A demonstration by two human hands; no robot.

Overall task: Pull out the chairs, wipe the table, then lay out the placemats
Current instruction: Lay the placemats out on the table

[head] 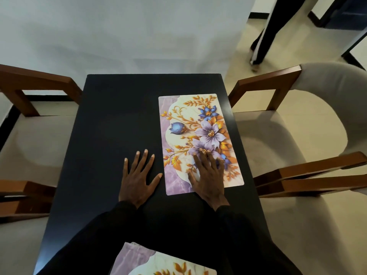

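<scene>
pressing flat, your right hand (206, 175) holds the placemat (200, 141) centre-right on the table (119, 120); left hand (139, 175) splayed beside it, empty. square its edges; second placemat (164, 262) waits bottom centre.

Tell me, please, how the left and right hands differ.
The left hand lies on the bare black table, while the right hand rests on the floral placemat. The left hand's fingers are spread wide; the right hand's lie closer together. Both are flat, palm down.
</scene>
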